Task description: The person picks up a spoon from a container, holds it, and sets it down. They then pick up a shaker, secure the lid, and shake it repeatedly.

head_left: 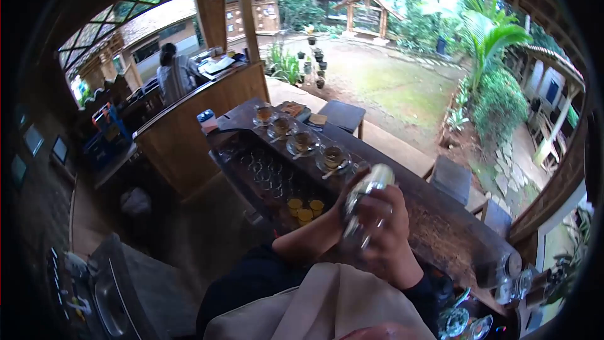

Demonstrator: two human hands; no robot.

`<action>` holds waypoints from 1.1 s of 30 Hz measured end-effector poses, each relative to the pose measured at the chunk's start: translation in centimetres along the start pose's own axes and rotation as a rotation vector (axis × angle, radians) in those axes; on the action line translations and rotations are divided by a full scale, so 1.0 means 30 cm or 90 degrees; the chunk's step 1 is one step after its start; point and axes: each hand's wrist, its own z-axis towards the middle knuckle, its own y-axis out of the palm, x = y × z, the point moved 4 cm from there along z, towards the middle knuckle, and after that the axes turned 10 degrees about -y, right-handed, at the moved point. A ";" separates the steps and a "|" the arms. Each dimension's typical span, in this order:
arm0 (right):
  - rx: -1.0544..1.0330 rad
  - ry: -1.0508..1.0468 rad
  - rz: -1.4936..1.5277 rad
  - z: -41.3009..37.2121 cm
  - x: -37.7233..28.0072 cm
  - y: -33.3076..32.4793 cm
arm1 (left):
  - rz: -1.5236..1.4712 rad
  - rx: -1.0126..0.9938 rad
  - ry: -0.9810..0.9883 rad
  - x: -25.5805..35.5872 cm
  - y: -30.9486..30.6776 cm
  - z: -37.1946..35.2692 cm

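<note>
My left hand [350, 196] and my right hand [391, 234] are both wrapped around a shiny silver shaker [379, 178], which tilts in front of my chest over the dark wooden bar [434, 230]. Motion smears the shaker and my fingers. Just left of it on the bar stand several glass cups of brown drink [331, 158] on saucers, some with spoons. Small glasses of yellow-orange drink [304, 215] stand near my left forearm. Behind them, several clear glasses [267, 173] fill the lower shelf of the bar.
Glass jars [508, 286] stand at the bar's right end. Stools [450, 178] line its outer side. Another person [170, 79] is behind a wooden counter [201, 129] at the far left. A metal sink [112, 302] lies at lower left.
</note>
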 end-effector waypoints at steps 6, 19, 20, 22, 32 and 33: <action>0.209 -0.392 -0.184 0.000 -0.175 0.014 | 0.176 -0.303 -0.016 -0.131 0.418 0.004; 0.027 -0.275 -0.176 0.151 -0.213 0.188 | 0.113 -0.126 -0.237 0.043 0.440 -0.178; 0.027 -0.268 -0.188 0.108 -0.239 0.252 | 0.191 -0.124 -0.167 0.061 0.410 -0.235; 0.076 -0.330 -0.212 0.018 -0.300 0.371 | 0.265 -0.127 -0.112 0.117 0.326 -0.338; -0.067 -0.013 -0.108 0.094 -0.316 0.860 | 0.069 0.014 -0.214 0.463 0.104 -0.725; -0.088 -0.125 -0.108 0.125 -0.393 0.899 | 0.123 -0.037 -0.178 0.487 0.143 -0.777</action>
